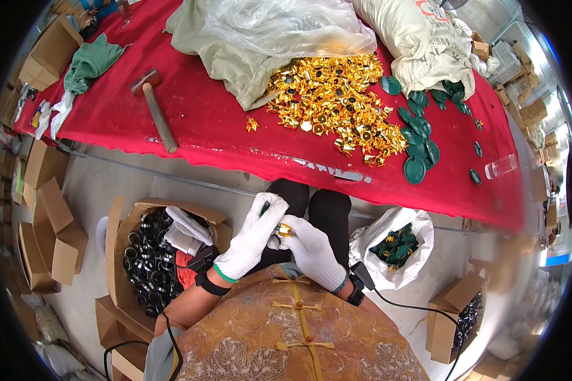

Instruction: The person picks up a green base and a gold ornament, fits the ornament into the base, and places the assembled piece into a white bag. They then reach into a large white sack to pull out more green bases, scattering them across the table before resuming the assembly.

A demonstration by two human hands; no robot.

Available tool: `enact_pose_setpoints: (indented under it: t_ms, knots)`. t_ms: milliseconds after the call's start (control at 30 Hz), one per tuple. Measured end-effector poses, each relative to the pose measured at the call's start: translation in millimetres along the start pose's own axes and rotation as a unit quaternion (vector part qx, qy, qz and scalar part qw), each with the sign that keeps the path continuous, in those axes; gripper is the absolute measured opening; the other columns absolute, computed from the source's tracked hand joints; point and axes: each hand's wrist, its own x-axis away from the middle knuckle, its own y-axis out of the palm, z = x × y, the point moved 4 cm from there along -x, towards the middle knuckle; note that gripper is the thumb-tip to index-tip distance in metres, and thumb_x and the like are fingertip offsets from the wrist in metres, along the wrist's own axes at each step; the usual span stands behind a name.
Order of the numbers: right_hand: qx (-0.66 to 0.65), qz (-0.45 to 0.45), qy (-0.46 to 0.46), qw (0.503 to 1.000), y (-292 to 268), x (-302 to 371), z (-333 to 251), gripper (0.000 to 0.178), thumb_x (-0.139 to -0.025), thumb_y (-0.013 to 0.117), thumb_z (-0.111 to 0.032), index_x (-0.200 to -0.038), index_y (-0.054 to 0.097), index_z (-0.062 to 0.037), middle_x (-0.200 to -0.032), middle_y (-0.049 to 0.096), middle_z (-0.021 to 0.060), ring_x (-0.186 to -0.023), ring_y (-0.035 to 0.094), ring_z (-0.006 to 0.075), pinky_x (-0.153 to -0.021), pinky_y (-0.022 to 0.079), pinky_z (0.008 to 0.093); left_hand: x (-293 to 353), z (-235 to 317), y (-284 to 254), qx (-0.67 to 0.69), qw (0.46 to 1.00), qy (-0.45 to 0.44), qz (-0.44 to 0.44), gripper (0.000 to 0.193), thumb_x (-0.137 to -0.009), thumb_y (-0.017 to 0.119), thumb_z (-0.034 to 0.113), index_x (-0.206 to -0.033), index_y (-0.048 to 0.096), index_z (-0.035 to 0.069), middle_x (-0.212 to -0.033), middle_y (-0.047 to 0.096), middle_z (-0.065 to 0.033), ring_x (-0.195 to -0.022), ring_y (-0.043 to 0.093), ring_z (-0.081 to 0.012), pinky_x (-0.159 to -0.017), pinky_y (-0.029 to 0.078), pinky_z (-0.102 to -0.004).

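Both my hands wear white knitted gloves and meet above my lap, below the table's front edge. My left hand [251, 238] is closed round a dark green piece [265, 207], of which only a narrow edge shows between the fingers. Against it, my right hand [314, 252] pinches a small shiny gold piece [285, 230]. Fingers cover most of both pieces, so I cannot tell whether they are joined. Beyond my hands, a heap of gold pieces [337, 95] spills from a sack over the red tablecloth [216, 136], with green discs [415, 169] lying beside it.
A mallet [157, 117] lies at the table's left. On my left stands a cardboard box [115, 254] of black ring-shaped parts; on my right, a white sack [419, 260] holds green and gold pieces. A clear cup [501, 167] lies near the right edge. Cables trail from both wrists.
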Motion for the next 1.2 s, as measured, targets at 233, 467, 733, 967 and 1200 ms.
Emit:
enact_pose_setpoints:
  t_ms: [233,467,733,967,1200]
  knots:
    - [0.172,-0.007,-0.044,0.984,3,1,-4,0.043,-0.094,0.072,-0.012,-0.134,0.056,-0.0078,-0.100,0.065,0.0161,-0.091,0.069,0.0377,-0.075,0.057,0.0459,-3,-7,-1,-0.062,0.998,0.026,0.000,0.020,-0.112,0.057,0.034,-0.122,0.055,0.017,-0.095,0.056,0.0033,-0.077,0.056,-0.0041,-0.057,0.045,-0.0212]
    - [0.005,-0.021,0.066,0.998,7,11,3,0.025,-0.100,0.065,-0.016,-0.121,0.058,-0.0031,-0.076,0.059,0.0126,-0.063,0.063,0.0299,-0.059,0.053,0.0423,-6,-21,-7,-0.181,0.979,0.092,-0.012,0.018,-0.106,0.060,0.017,-0.120,0.051,0.009,-0.103,0.054,-0.0029,-0.085,0.056,-0.0093,-0.069,0.049,-0.0272]
    - [-0.731,-0.235,0.434,0.472,20,39,58,0.038,-0.110,0.050,-0.036,-0.088,0.061,-0.0075,-0.059,0.048,0.0016,-0.042,0.042,0.0141,-0.040,0.034,0.0328,16,7,19,-0.452,0.786,0.405,-0.120,0.038,-0.083,0.076,0.006,-0.115,0.055,0.003,-0.104,0.056,-0.0203,-0.091,0.060,-0.0405,-0.080,0.052,-0.0464]
    - [0.020,-0.074,0.107,0.991,6,8,25,0.042,-0.103,0.061,-0.035,-0.132,0.052,-0.0068,-0.095,0.067,0.0199,-0.075,0.070,0.0409,-0.067,0.058,0.0482,-14,-65,-24,-0.094,0.993,0.067,0.014,0.024,-0.104,0.067,0.025,-0.118,0.054,0.011,-0.100,0.060,-0.0047,-0.080,0.062,-0.0145,-0.065,0.052,-0.0291]
    - [0.251,-0.067,-0.028,0.965,21,14,18,0.033,-0.103,0.063,-0.030,-0.122,0.055,-0.0044,-0.096,0.065,0.0176,-0.067,0.069,0.0343,-0.058,0.056,0.0430,-6,-56,-16,0.109,0.984,-0.139,-0.004,0.025,-0.108,0.061,0.036,-0.123,0.050,0.018,-0.096,0.059,-0.0012,-0.073,0.062,-0.0121,-0.051,0.045,-0.0257]
